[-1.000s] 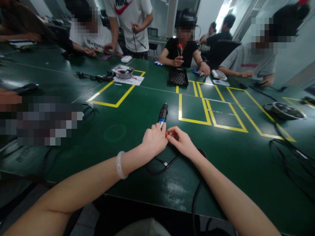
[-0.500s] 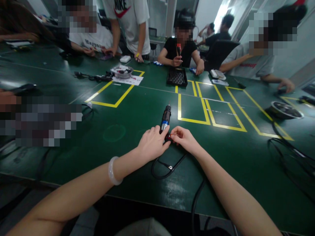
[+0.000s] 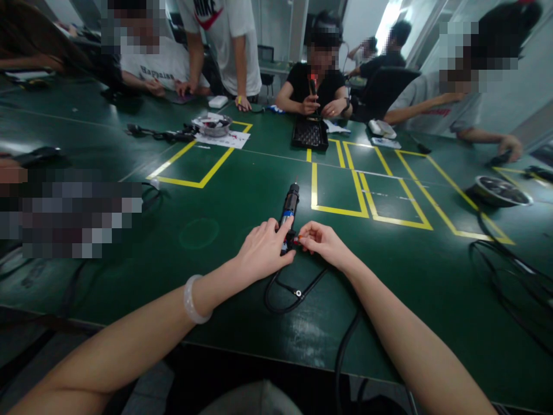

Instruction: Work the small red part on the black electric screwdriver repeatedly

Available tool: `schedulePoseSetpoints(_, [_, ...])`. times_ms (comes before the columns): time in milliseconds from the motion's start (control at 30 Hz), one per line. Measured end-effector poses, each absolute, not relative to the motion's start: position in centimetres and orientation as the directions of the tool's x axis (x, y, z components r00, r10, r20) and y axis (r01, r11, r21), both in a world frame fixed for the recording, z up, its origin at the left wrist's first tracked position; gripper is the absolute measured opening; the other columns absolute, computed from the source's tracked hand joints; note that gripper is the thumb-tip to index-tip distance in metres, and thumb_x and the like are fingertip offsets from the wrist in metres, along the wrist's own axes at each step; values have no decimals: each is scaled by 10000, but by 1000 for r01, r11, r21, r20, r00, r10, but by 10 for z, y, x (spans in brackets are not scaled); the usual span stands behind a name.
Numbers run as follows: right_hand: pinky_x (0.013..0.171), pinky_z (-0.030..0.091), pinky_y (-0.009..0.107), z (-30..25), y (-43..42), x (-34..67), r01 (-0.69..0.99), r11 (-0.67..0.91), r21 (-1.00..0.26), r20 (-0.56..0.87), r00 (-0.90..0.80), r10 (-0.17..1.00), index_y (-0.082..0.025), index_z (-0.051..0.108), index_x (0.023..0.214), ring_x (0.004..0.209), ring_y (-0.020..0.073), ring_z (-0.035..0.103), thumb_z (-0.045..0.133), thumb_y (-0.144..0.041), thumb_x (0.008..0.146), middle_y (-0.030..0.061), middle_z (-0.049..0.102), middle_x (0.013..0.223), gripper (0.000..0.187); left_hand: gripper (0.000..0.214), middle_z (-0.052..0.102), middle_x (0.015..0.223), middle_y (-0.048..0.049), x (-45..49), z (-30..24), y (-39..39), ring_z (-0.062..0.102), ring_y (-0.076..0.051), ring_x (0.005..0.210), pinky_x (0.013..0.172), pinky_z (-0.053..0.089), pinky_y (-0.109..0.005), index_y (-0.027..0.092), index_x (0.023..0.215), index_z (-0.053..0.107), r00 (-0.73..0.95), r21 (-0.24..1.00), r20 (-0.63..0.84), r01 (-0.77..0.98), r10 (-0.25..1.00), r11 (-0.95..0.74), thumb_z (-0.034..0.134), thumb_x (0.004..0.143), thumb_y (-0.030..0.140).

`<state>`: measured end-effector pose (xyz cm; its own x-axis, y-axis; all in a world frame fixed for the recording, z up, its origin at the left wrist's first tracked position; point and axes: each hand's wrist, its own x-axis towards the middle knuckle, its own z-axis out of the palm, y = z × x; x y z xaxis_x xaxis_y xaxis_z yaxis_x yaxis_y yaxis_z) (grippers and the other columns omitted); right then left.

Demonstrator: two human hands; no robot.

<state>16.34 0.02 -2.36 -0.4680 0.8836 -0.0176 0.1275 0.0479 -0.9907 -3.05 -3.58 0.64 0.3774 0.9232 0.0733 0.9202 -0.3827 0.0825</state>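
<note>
On the green table an electric screwdriver (image 3: 291, 200) lies with its bit pointing away from me. It has a black nose and a blue band on a silver section. My left hand (image 3: 265, 245) holds its rear body, fingers over the top and thumb low on the near side; part of the body is hidden under it. Just right of that, my right hand (image 3: 322, 243) pinches a small orange-red piece (image 3: 299, 239) against the tool's side. Its exact kind is too small to tell. A black cable (image 3: 280, 312) loops on the table below my hands, with a metal ring terminal (image 3: 298, 293) on it.
Yellow tape outlines (image 3: 341, 211) mark the table ahead. Beyond them stand a black tray (image 3: 310, 138) and a metal bowl (image 3: 212, 124) on paper. At right are a round metal dish (image 3: 499, 191) and loose cables (image 3: 503, 271). Several people sit or stand around the table.
My left hand has shifted slightly left, uncovering more of the tool's rear and the orange-red piece. Across the table, a person's free hand has moved in toward the tool that person holds.
</note>
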Motion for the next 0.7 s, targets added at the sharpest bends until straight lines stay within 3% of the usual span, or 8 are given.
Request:
schedulePoseSetpoints(367, [580, 397, 240, -25, -2, 162, 319, 254, -913, 73, -485, 871, -178, 585, 862, 608, 111, 501, 615, -261, 801, -22, 567, 686, 107, 751, 537, 1116, -126, -33, 5, -34, 566, -275, 984, 835, 461, -379, 208, 1525, 289, 392, 85, 84, 913, 916, -398, 526, 860, 465])
schedulePoseSetpoints(700, [594, 400, 244, -29, -2, 158, 285, 257, -924, 100, -469, 878, -186, 553, 919, 618, 109, 494, 628, -260, 807, -30, 538, 713, 153, 711, 535, 1108, -131, -32, 7, -35, 565, -279, 964, 824, 473, -394, 180, 1501, 332, 404, 81, 94, 908, 910, -411, 512, 868, 451])
